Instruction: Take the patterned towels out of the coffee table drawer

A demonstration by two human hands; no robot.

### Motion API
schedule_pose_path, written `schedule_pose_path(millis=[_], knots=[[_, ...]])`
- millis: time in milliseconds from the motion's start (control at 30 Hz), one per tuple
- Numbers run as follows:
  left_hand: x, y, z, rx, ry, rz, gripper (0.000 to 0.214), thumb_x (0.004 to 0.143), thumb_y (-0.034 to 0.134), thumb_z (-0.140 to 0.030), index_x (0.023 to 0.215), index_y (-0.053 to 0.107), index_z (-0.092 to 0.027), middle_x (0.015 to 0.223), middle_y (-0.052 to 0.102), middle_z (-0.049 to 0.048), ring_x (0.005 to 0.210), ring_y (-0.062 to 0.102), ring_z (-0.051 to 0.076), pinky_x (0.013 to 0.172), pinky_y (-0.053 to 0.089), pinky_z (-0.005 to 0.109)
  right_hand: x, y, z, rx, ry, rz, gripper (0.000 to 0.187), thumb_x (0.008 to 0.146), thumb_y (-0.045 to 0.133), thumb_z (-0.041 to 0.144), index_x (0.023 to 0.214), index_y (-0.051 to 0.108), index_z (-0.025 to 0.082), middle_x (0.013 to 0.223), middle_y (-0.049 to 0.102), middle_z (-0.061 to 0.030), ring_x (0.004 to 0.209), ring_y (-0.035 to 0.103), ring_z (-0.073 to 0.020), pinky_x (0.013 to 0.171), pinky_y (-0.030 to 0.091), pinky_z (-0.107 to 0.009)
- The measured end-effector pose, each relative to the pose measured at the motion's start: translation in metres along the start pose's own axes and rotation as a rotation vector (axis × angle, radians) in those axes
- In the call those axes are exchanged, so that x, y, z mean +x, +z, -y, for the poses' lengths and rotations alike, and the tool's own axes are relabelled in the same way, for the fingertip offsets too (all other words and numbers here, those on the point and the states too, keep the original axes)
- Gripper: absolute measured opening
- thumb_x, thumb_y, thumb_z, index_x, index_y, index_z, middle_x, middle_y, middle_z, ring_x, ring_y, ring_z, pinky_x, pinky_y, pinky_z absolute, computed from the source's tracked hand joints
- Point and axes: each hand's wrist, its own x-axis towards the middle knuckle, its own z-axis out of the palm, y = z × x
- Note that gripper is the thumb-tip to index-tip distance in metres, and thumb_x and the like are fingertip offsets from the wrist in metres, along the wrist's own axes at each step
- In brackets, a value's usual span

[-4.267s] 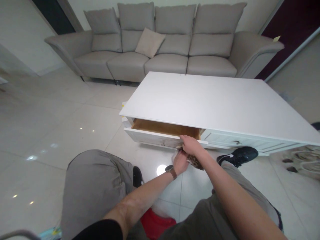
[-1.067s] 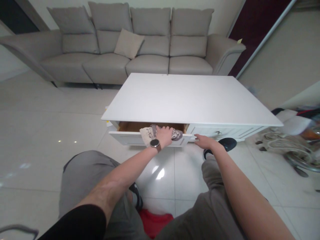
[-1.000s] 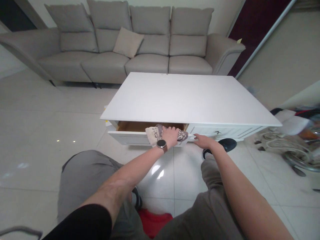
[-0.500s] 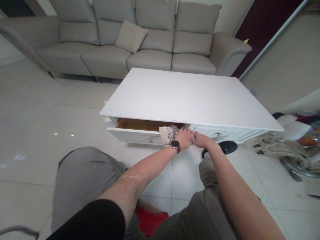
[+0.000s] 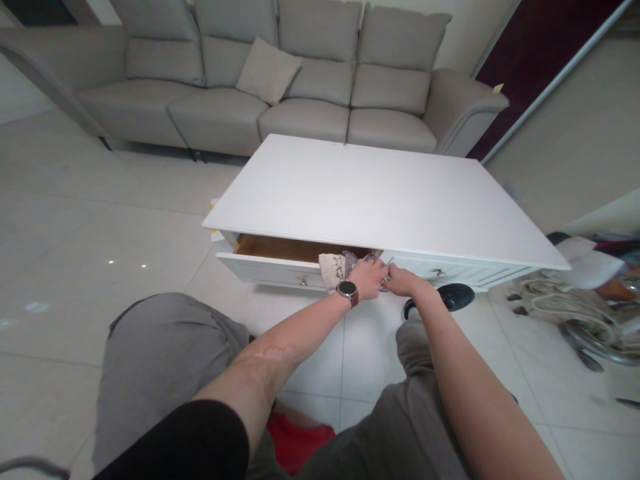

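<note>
Your left hand (image 5: 367, 279) is now holding the patterned cloth (image 5: 330, 270) farther right along the drawer front (image 5: 270, 272) than a second ago. That hand is resting just beside your right hand (image 5: 403, 281), closing the earlier gap, and the drawer knob (image 5: 303, 282), hidden then, is showing left of the cloth.

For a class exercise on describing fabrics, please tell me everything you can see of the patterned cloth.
The patterned cloth looks like soft fabric, one part cream with dark markings, another greyish. It is bunched rather than spread flat, and drapes over the top edge of the open drawer's front, near its right end, with the cream part leftmost. The left hand holds it there from above, hiding much of it. The right hand is close by; whether it grips the cloth is unclear.
</note>
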Motion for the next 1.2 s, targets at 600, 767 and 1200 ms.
schedule_pose_path(millis=[600,767,1200], knots=[[-0.023,-0.012,0.027,0.024,-0.057,0.009,0.046,0.081,0.061,-0.03,0.126,0.054,-0.019,0.123,0.059,0.0132,0.109,0.058,0.028,0.087,0.046,0.043,0.011,-0.008,0.034,-0.018,-0.072,0.021,0.048,0.088,0.06,0.032,0.128,0.053,0.008,0.128,0.066,-0.0243,0.116,0.065,-0.0315,0.087,0.048,-0.033],[-0.031,-0.012,0.038,0.029,-0.068,0.001,0.048,0.082,0.06,-0.028,0.129,0.053,-0.019,0.122,0.059,0.0134,0.108,0.058,0.028,0.086,0.046,0.042,0.017,-0.01,0.049,-0.042,-0.093,0.034,0.05,0.087,0.061,0.032,0.13,0.053,0.008,0.128,0.066,-0.0239,0.116,0.065,-0.0308,0.088,0.049,-0.033],[-0.064,-0.024,0.075,0.069,-0.111,-0.008,0.045,0.079,0.063,-0.026,0.123,0.056,-0.019,0.12,0.06,0.0124,0.108,0.059,0.028,0.088,0.045,0.042,0.031,-0.012,0.088,-0.059,-0.209,0.044,0.049,0.089,0.061,0.035,0.129,0.053,0.009,0.128,0.066,-0.0226,0.114,0.066,-0.033,0.087,0.049,-0.035]])
